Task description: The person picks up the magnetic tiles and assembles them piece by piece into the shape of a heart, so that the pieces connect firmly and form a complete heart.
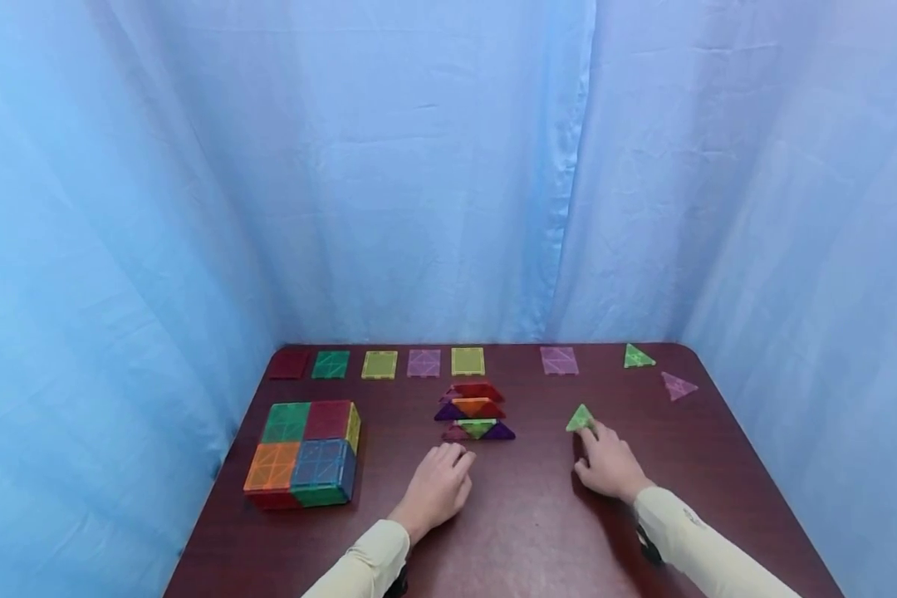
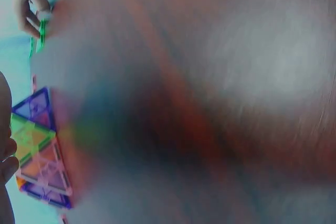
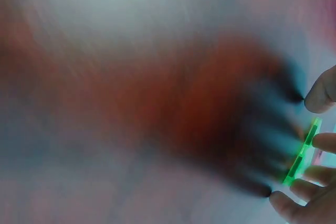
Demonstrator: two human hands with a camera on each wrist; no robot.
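Observation:
My left hand [image 1: 437, 486] rests on the table with loosely bent fingers, holding nothing, just in front of three rows of translucent triangle tiles. The front row [image 1: 478, 429] has a green tile between darker ones; an orange and purple row [image 1: 469, 409] and a red row [image 1: 478, 390] lie behind. To the right, the fingertips of my right hand [image 1: 611, 463] touch the near corner of a green triangle tile [image 1: 580, 417]. In the right wrist view this tile [image 3: 302, 153] shows edge-on at the fingers, with the thumb [image 3: 321, 92] apart from it.
A block of square tiles [image 1: 302, 453] stands on the left. Along the back edge lie several square tiles, among them a yellow one [image 1: 468, 361] and a purple one [image 1: 559, 360]. At the back right are a green triangle [image 1: 638, 357] and a pink triangle [image 1: 678, 385].

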